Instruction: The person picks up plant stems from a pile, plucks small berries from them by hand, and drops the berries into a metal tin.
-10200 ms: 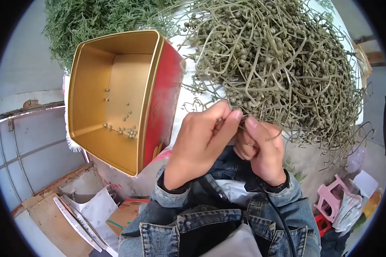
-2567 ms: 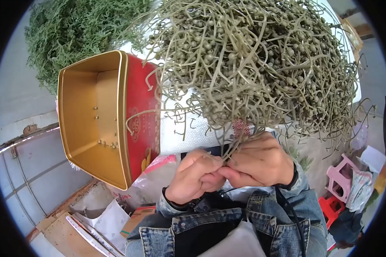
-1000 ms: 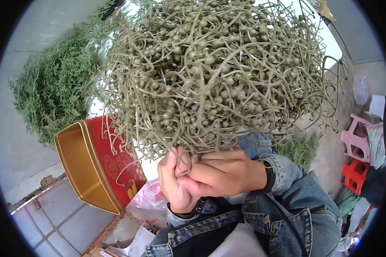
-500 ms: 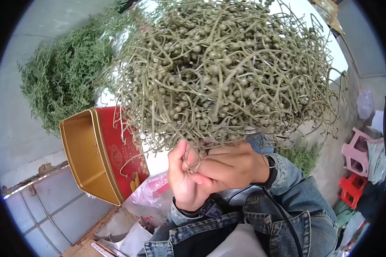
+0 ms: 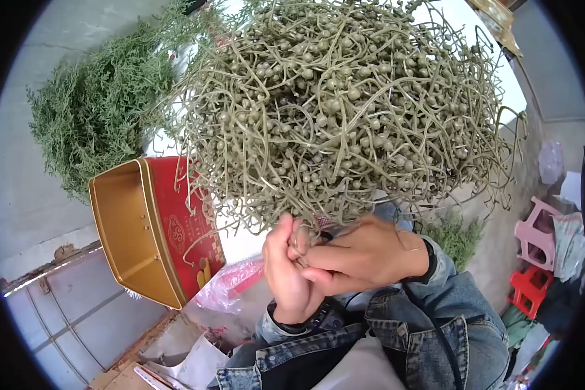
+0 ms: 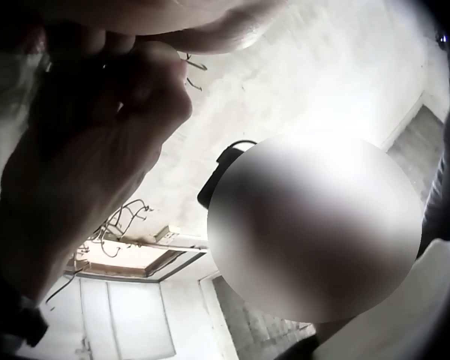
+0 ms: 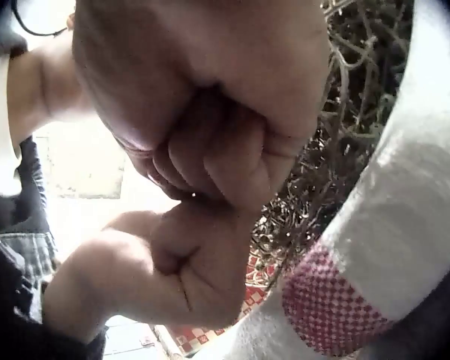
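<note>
Thin stem point(image 5: 301, 261) sits between hands, by near edge of tangled pile point(image 5: 338, 117). Left hand point(image 5: 288, 283) pinches it; right hand point(image 5: 370, 257), fingers curled, grips it close beside. Exact fingertip contact hidden. Pile covers much of table point(image 5: 512, 91). Red tin point(image 5: 175, 224) at pile's left, green foliage point(image 5: 104, 123) beyond. Stem looks wiry: close-set pinches, short gentle finger moves, hands clear of overhanging tangle work best.

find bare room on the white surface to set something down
The white surface looks free in two patches: a small one between the red tin, the stem pile and the left hand, and a strip along the pile's upper right edge. It's crowded under the pile and by the greenery.
</note>
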A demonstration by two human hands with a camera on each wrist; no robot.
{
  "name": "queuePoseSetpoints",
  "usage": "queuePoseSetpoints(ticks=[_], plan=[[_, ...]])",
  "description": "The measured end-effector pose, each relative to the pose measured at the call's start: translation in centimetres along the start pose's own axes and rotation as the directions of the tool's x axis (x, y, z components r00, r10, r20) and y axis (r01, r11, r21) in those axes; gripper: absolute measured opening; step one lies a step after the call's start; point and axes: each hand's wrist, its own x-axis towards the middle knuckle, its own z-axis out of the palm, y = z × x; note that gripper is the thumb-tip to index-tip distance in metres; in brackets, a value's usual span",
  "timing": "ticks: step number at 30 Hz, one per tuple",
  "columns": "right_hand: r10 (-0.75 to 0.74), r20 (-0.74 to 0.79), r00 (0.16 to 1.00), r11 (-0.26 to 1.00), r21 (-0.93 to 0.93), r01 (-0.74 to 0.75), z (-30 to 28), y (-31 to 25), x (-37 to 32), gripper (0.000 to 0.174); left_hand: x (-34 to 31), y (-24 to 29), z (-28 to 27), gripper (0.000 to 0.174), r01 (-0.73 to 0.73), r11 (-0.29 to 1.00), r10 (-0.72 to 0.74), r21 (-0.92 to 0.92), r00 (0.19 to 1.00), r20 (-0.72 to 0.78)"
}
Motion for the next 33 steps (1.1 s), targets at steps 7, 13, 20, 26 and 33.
queuePoseSetpoints(ticks=[7,13,20,26,33], plan=[[-0.207,-0.118,0.971,0.813,0.532,0.238,0.5,-0.9,0.1,0.029,0.0,2.7,-0.2,0.044,0.174,0.934,0.013,-0.312,0.857,0.515],[0.111,-0.049,0.993,0.729,0.683,-0.047,-0.5,-1.0,-0.5,0.016,-0.1,2.3,-0.8,0.043,0.0,1.0,0.005,-0.013,0.926,0.377],[0.15,0.261,0.953,0.443,0.844,-0.301,-0.1,-2.2,0.3,0.013,-0.5,2.4,-2.3,0.041,-0.262,0.9,0.151,0.349,0.937,0.315],[0.19,0.341,0.921,0.322,0.864,-0.386,0.2,-3.0,1.1,0.016,0.7,2.2,-4.9,0.036,-0.371,0.909,0.283,0.189,0.885,0.37],[0.342,0.523,0.781,0.702,0.411,-0.582,0.6,-2.1,-0.8,0.025,0.1,2.8,-6.3,0.023,-0.352,0.91,0.258,0.218,0.895,0.365]])
